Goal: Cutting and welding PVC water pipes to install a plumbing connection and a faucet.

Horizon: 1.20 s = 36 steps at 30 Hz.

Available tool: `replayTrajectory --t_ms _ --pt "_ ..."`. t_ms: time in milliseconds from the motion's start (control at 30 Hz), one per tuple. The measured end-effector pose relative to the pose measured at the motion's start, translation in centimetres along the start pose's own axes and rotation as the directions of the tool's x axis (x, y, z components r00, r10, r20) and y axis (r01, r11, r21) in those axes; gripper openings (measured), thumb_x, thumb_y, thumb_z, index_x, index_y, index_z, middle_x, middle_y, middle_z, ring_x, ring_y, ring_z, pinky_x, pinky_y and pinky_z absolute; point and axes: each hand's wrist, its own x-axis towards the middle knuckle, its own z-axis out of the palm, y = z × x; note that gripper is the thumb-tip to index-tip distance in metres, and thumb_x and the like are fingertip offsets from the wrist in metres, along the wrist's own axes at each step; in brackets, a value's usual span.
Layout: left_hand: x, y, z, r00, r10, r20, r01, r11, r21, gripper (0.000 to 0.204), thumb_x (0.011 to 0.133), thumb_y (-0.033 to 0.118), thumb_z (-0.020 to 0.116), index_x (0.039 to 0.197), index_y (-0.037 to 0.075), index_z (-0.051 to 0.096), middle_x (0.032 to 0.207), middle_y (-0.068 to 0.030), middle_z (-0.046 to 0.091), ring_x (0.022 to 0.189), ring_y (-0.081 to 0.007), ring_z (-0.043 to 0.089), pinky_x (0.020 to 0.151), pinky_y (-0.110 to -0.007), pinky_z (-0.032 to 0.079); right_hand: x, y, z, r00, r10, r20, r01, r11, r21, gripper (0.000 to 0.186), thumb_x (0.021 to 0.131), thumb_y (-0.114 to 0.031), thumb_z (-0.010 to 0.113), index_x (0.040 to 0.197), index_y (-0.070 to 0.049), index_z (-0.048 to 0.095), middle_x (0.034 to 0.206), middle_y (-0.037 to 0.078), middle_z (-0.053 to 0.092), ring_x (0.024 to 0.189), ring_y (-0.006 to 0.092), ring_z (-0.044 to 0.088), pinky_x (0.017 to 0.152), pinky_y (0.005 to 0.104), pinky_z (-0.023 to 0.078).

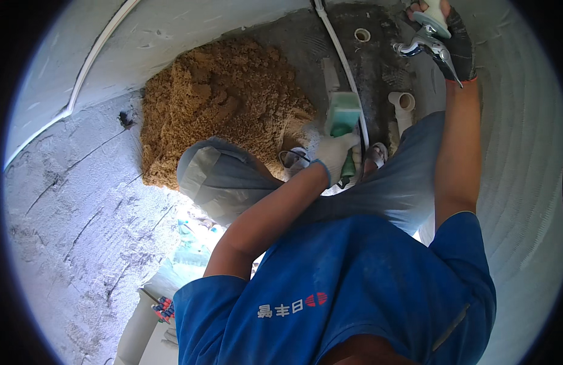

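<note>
My left hand [337, 157], in a white glove with blue cuff, grips a green hand tool [345, 131] with a pale green block at its top, between my bent knees. My right hand [453, 42], in a dark glove with orange cuff, is raised to the upper right, its fingers around a chrome faucet [426, 41] with a long lever and a pale round piece at its back. A white pipe elbow [402, 102] stands below the faucet, beside my right knee.
A heap of damp sand [220, 97] lies ahead left. A white conduit [345, 58] runs past a round pipe opening [362, 35]. Pale walls [512, 152] curve around me. A rough cracked surface [74, 207] spans the left, with red-and-blue handled tools [164, 307] at lower left.
</note>
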Motion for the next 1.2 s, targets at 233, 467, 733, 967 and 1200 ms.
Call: replayTrajectory --t_ms 233,467,733,967,1200 --pt "3.0 -0.7 -1.5 0.738 0.621 -0.265 0.026 0.366 0.93 0.041 0.083 0.029 0.067 0.106 -0.003 0.057 0.093 -0.0214 0.066 0.083 -0.0375 0.066 0.072 -0.044 0.051 -1.1 -2.6 0.2 0.995 -0.058 -0.085 0.059 0.998 0.004 0.041 0.1 -0.041 0.054 0.112 -0.002 0.061 0.093 0.006 0.066 0.079 0.0167 0.065 0.074 0.0291 0.052" --pt "6.0 0.8 -1.1 0.511 0.803 -0.306 0.109 0.293 0.95 0.047 0.084 0.026 0.066 0.119 0.0 0.049 0.111 -0.025 0.06 0.101 -0.0428 0.062 0.085 -0.05 0.05 -1.3 -2.5 1.3 0.999 0.013 -0.037 -0.019 0.984 -0.177 0.037 0.102 -0.036 0.053 0.114 -0.002 0.062 0.09 0.003 0.064 0.079 0.0112 0.061 0.071 0.026 0.049" --pt "8.7 0.7 -1.8 0.442 0.811 -0.383 0.206 0.324 0.923 0.046 0.082 0.017 0.068 0.119 0.001 0.045 0.114 -0.0238 0.057 0.105 -0.0417 0.061 0.085 -0.049 0.051 -0.4 -2.1 1.1 0.868 -0.195 0.456 0.018 0.931 0.365 0.037 0.098 -0.037 0.058 0.109 -0.002 0.064 0.09 0.004 0.065 0.077 0.0125 0.06 0.065 0.0305 0.052" --pt "6.9 1.1 -2.3 0.623 0.65 -0.435 0.187 0.416 0.89 0.061 0.081 0.021 0.07 0.133 0.005 0.042 0.125 -0.0249 0.051 0.112 -0.0438 0.056 0.093 -0.049 0.048 0.7 -1.8 0.8 0.975 0.149 0.164 -0.172 0.976 0.136 0.045 0.097 -0.046 0.058 0.108 -0.002 0.064 0.086 0.007 0.065 0.071 0.0152 0.063 0.059 0.0283 0.055" --pt "-5.7 20.2 5.7 -0.274 0.767 0.58 -0.043 -0.612 0.79 0.046 0.083 0.013 0.072 0.124 0.002 0.054 0.121 -0.0191 0.058 0.117 -0.0389 0.051 0.101 -0.048 0.041 10.2 -1.5 1.1 0.901 0.171 0.398 -0.219 0.973 0.078 0.042 0.097 -0.044 0.06 0.112 -0.005 0.064 0.087 0.003 0.066 0.071 0.0122 0.064 0.057 0.0251 0.053"
